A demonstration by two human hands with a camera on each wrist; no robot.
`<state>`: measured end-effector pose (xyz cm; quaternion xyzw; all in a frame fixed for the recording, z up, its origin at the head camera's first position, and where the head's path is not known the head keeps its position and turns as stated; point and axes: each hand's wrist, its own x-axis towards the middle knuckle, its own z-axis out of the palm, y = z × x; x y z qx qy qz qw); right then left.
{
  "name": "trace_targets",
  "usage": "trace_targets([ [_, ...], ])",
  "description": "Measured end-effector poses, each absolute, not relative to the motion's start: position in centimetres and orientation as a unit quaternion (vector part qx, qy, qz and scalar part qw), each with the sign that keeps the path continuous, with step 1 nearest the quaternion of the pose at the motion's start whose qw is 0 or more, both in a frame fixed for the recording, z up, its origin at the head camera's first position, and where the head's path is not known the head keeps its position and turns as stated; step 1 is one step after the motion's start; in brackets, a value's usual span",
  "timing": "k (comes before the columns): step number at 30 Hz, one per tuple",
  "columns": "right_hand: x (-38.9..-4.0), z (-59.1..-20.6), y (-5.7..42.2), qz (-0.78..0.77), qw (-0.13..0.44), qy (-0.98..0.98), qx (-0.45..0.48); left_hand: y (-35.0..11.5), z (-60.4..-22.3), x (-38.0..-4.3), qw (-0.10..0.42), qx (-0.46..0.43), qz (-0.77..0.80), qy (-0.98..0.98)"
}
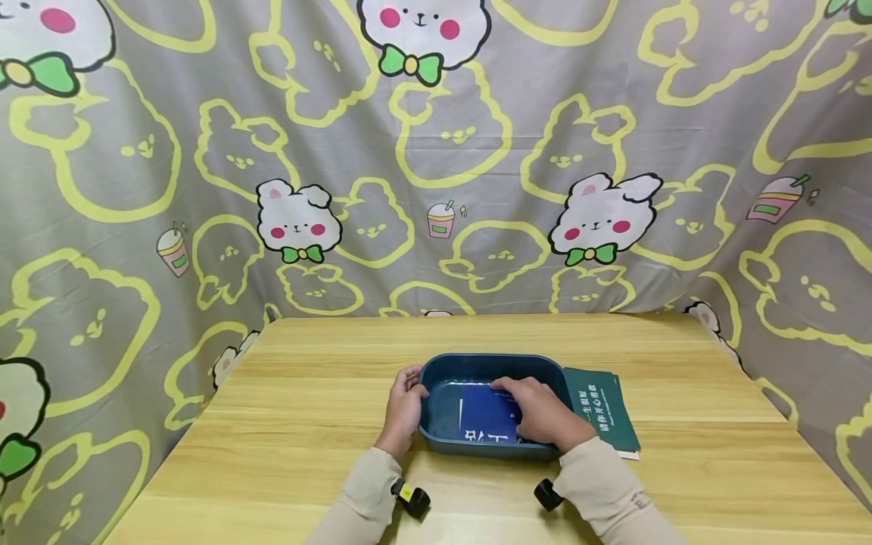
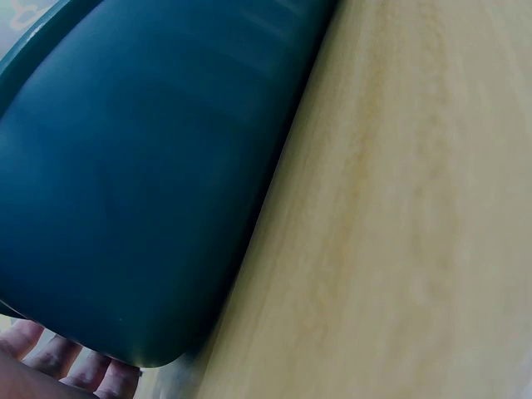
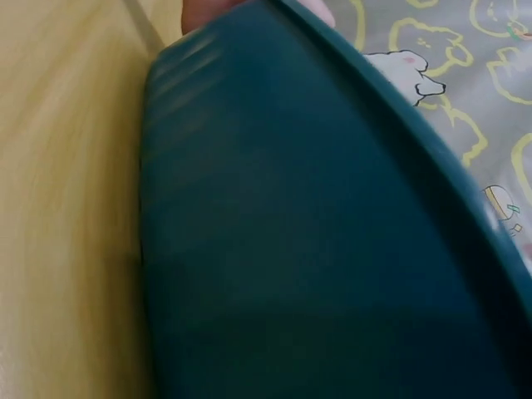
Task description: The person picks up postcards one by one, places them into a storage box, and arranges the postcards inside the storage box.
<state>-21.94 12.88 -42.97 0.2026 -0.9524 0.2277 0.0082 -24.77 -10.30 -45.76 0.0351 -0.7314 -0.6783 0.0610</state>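
A dark teal plastic basin (image 1: 490, 450) sits on the table. My left hand (image 1: 403, 412) grips its left end, thumb over the rim and fingers along the outer wall; some of those fingertips (image 2: 91, 370) show at the basin's end in the left wrist view. Inside lies a blue booklet (image 1: 485, 415) with white lettering. My right hand (image 1: 541, 412) reaches over the near right rim and holds the booklet, fingers at its far edge; part of the grip is hidden under the palm. The basin's outer wall (image 3: 316, 216) fills most of the right wrist view.
A green booklet (image 1: 606, 409) with white lettering lies just right of the basin, partly behind the right wrist; a pale edge shows under it. Light wood tabletop (image 1: 306, 401) surrounds the basin. A grey cartoon-print curtain (image 1: 463, 257) hangs behind and at both sides.
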Motion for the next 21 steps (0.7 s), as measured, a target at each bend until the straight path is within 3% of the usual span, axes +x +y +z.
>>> trace_targets([
  [11, -21.8, -42.8, 13.1, 0.234, 0.035, -0.95, 0.206, -10.2, -45.7, -24.6, 0.057, 0.036, -0.679, -0.731],
  [21, -23.3, -41.5, 17.0, 0.322, 0.193, -0.921, 0.105, -10.3, -45.6, -24.8, 0.048, 0.037, -0.675, -0.735],
])
